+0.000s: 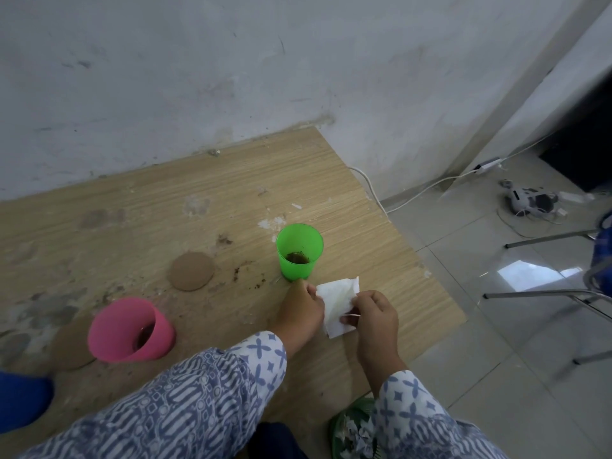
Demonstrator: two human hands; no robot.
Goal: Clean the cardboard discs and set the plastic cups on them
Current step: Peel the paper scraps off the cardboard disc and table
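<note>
Head view, lower centre: the left hand [299, 309] and right hand [374, 318] each pinch an edge of a white tissue [337, 303] over the wooden table [231, 193]. I'd fold it into a firm pad first, then wipe the bare cardboard disc [190, 271] at centre-left from the middle outward. The green cup [298, 256] stands just beyond the hands, off any disc. The pink cup [129, 329] at lower left stands beside or partly on a second disc [71, 346]; I cannot tell which. Both hold dark dregs — I'd lift them level. The tabletop is stained and crumbed; behind it is a scuffed wall [198, 77], and at right pale floor tiles [496, 326] with a white cable [414, 195].
</note>
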